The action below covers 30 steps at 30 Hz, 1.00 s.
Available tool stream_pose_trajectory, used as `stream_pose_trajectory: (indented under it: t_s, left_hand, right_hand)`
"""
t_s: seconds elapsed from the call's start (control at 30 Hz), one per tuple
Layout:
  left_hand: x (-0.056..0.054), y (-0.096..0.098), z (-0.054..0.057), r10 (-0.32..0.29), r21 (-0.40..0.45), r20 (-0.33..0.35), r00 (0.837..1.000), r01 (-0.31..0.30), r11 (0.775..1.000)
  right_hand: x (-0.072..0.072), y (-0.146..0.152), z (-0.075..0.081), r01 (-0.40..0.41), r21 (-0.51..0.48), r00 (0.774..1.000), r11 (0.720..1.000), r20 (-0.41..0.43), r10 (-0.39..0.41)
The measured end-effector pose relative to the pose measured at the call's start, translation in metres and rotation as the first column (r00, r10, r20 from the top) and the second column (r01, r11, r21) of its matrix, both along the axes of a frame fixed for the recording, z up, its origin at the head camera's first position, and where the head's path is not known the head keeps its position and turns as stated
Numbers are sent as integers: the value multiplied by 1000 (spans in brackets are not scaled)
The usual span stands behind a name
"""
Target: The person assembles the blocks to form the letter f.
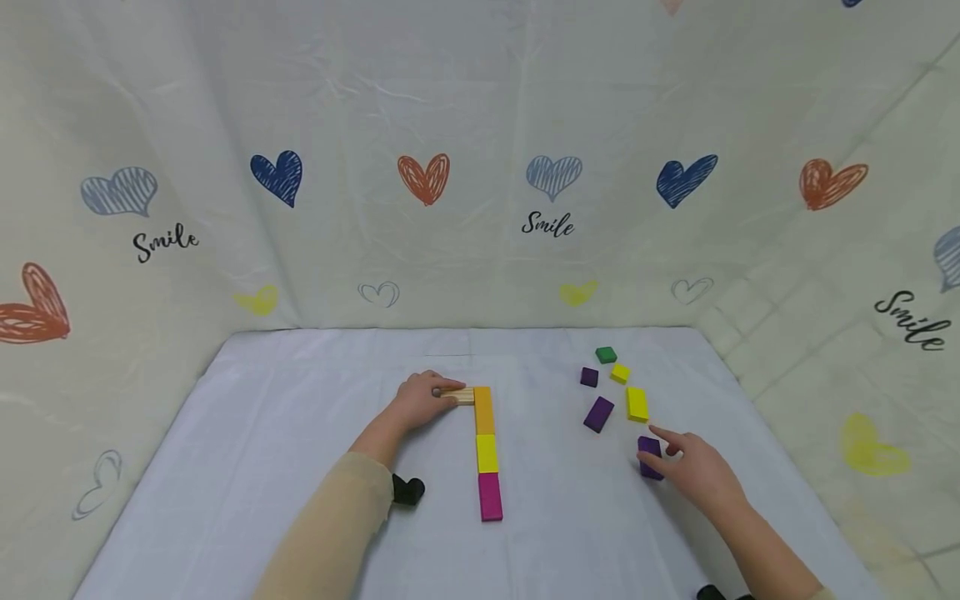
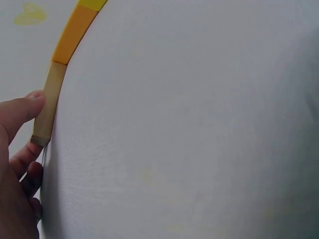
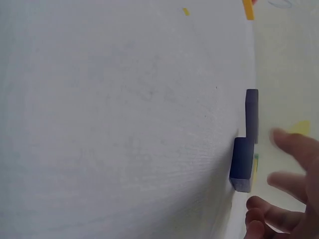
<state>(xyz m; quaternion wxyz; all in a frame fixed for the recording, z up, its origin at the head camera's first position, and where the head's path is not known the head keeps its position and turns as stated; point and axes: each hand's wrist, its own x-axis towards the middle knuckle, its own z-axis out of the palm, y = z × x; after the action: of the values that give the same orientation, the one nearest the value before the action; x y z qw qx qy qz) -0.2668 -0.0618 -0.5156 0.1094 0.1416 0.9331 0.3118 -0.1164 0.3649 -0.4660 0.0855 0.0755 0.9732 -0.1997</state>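
My left hand point(image 1: 422, 400) pinches a plain wooden block point(image 2: 50, 102) between thumb and fingers. That block's far end meets an orange block point(image 1: 483, 410), which continues in line into a yellow block point(image 1: 487, 454) and a magenta block point(image 1: 491, 497), forming a corner shape. On the right, my right hand point(image 1: 701, 471) reaches over a dark purple block point(image 1: 649, 447) with thumb and index finger spread. In the right wrist view, the fingers point(image 3: 289, 186) are apart from the purple block point(image 3: 242, 162), with nothing held.
Beyond the right hand lie several loose blocks: a yellow one point(image 1: 637, 404), a purple one point(image 1: 599, 414), a small dark purple one point(image 1: 589, 377), a small yellow one point(image 1: 620, 372) and a green one point(image 1: 606, 355). A white cloth point(image 1: 555, 542) covers the table; a heart-printed curtain point(image 1: 480, 108) hangs behind.
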Motion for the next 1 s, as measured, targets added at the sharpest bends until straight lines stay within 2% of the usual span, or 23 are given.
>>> stream_pose_trajectory:
  t_s: [0.2,0.47,1.0]
  left_hand:
    - [1,0,3,0,4,5,1000,0,1000]
    - [2,-1,6,-4,-2,8,1000,4,1000]
    - [0,-3,2,-12,15,11,1000,12,1000]
  right_hand:
    - [-4,1,-6,46,-27,996,999,75,-44]
    - [-8,-2,-12,97,-36,989,995,119,-92]
    - [-12,-9,-6,-19,19,998,1000,61,18]
